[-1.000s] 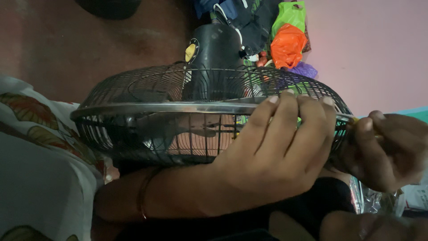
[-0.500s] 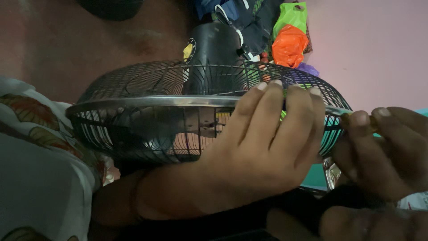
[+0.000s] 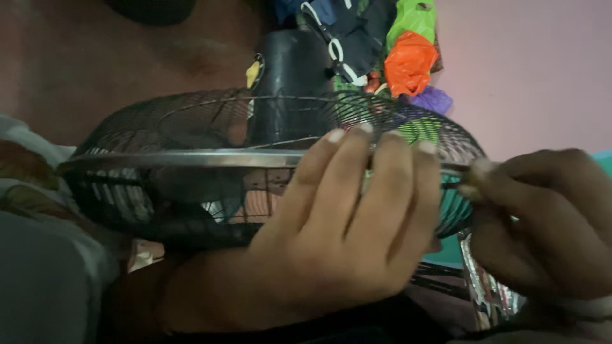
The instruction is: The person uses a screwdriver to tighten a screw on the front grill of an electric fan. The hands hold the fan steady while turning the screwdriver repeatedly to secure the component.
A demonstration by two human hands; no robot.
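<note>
Fan guard (image 3: 210, 159) — a black wire cage with a metal band round its rim, held edge-on across the lap, the dark motor housing (image 3: 290, 76) rising behind it. Compared with half a second earlier, the left hand (image 3: 344, 229) lies in much the same place, its four fingers wrapped over the front wires and their tips on the rim band; the right hand (image 3: 542, 223) has drawn in tight against the guard's right edge, fingers pinched closed on a small yellowish object at the rim that is too hidden to identify. The work thus appears concentrated at that right-hand point of the rim, the left hand bracing the cage. Room is narrow: the person's patterned sleeve (image 3: 25, 185) crowds the left edge, a shiny metal part (image 3: 484, 286) sits just below the right hand, and coloured plastic bags (image 3: 408, 57) hang behind — open space remains only toward the pink wall (image 3: 535, 76) on the right.
</note>
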